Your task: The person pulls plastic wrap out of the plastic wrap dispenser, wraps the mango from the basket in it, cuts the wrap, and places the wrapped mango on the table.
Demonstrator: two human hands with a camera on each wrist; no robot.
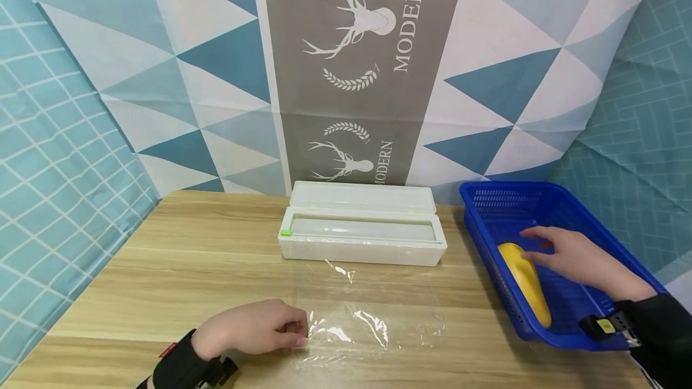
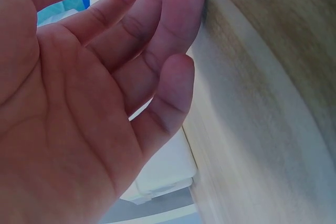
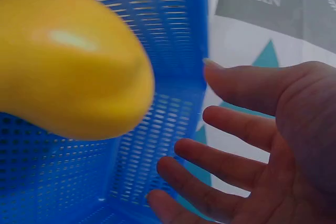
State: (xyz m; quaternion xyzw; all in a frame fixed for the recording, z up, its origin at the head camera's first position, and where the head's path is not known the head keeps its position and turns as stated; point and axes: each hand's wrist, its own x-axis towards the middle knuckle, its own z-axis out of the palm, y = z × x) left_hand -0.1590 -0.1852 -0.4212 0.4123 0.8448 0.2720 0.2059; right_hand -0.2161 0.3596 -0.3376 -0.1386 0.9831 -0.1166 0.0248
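In the head view, my right hand [image 1: 573, 257] reaches into a blue basket [image 1: 486, 275], over a smooth, elongated yellow thing shaped like a squash [image 1: 527, 284]. A gap shows between the fingers and the yellow thing [image 3: 73, 61] in the right wrist view; the thumb is spread from the fingers. My left hand [image 1: 256, 326] rests on the table at the left edge of a clear plastic film [image 1: 373, 317], its fingers loosely bent. No film shows between the fingers [image 2: 176, 30] in the left wrist view; the thumb tip is out of frame.
Behind the film, a white box [image 1: 362, 251] lies lengthwise with its lid [image 1: 362, 197] raised and a pale roll [image 1: 362, 228] inside. The wooden table [image 1: 178, 269] ends at a patterned cloth wall [image 1: 357, 101], with teal cloth on both sides.
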